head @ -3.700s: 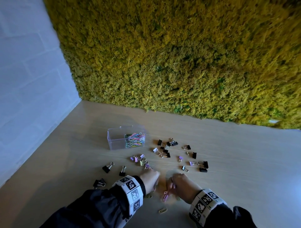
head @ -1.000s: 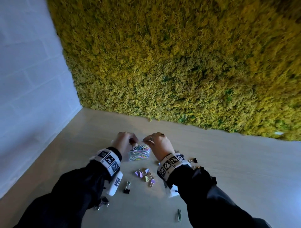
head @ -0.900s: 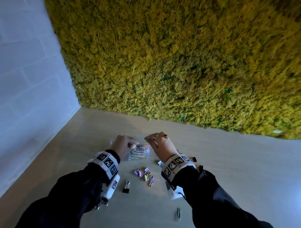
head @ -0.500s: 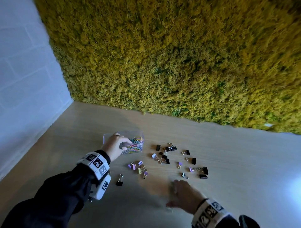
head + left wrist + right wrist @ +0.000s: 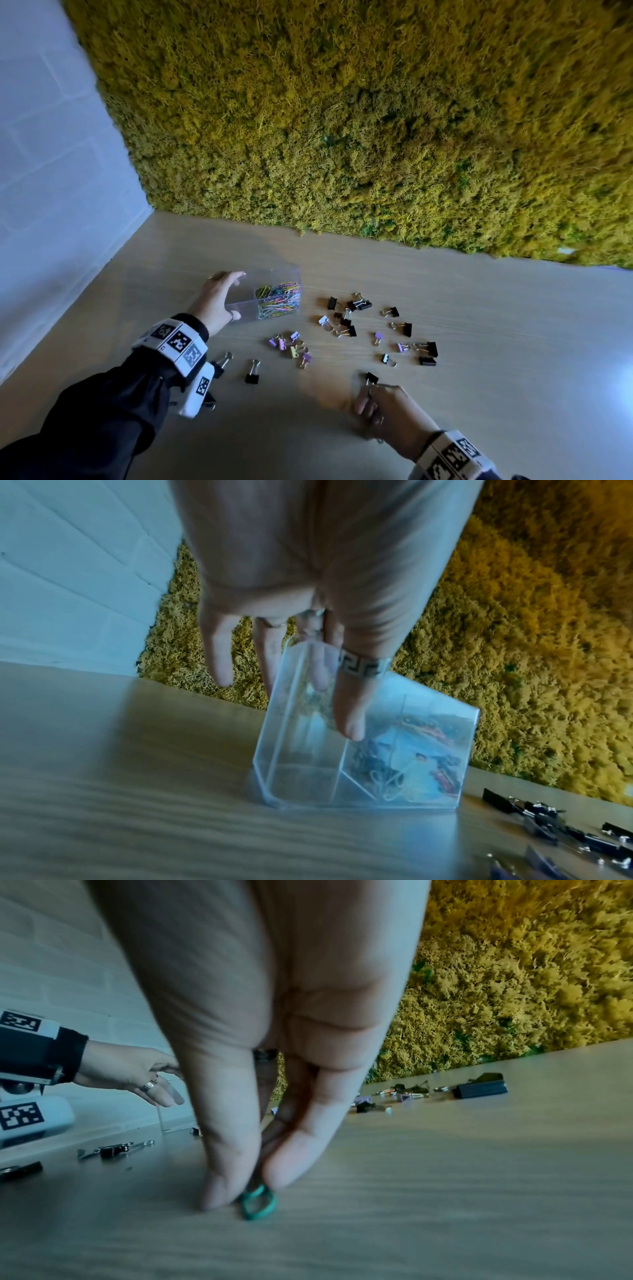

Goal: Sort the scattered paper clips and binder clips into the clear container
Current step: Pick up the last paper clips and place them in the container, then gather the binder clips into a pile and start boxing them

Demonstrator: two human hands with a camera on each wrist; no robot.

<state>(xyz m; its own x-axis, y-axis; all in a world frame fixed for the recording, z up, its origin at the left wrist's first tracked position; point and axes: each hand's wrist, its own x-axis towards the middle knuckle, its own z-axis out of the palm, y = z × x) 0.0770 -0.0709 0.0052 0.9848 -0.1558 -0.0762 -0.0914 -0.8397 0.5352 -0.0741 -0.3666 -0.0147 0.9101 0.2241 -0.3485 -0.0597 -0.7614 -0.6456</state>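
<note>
The clear container (image 5: pixel 270 274) stands on the table, with coloured paper clips (image 5: pixel 279 301) heaped in its right compartment. My left hand (image 5: pixel 236 294) holds its left end, thumb on the near wall and fingers at the far rim; the left wrist view shows the left hand (image 5: pixel 334 704) at the container (image 5: pixel 445 750) the same way. Nearer me, my right hand (image 5: pixel 368 399) is down at the table. In the right wrist view the right hand (image 5: pixel 253 1191) pinches a green paper clip (image 5: pixel 258 1202) that touches the tabletop. Black binder clips (image 5: pixel 346 322) and purple ones (image 5: pixel 291 346) lie scattered between the hands.
A yellow-green moss wall (image 5: pixel 376 137) runs along the table's far edge and a white brick wall (image 5: pixel 51 171) along its left side. Two black binder clips (image 5: pixel 252 373) lie by my left wrist. Bare wooden tabletop (image 5: pixel 513 342) stretches to the right.
One second ago both hands were at the container. My right hand has since come back to the near side of the table and pinched the green paper clip; the left stayed on the container.
</note>
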